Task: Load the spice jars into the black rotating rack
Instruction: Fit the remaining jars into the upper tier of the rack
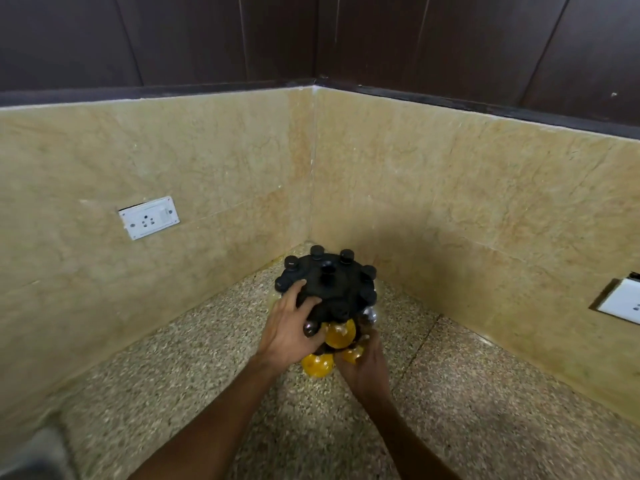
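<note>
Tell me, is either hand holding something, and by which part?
The left hand grips the black rack by its near side. The right hand holds a yellow jar around its body.

Dim warm indoor light from above; soft shadow falls on the corner wall (398, 244) behind the rack (329, 285). Wide-angle bending at edges, overall soft focus, lower-left corner blurred.

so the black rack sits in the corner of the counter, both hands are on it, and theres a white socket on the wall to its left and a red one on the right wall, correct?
Not quite: the right wall's socket is white, not red, as the head view shows. The rest holds: the black rack sits in the counter's corner, left hand and right hand on it, white socket on the left.
</note>
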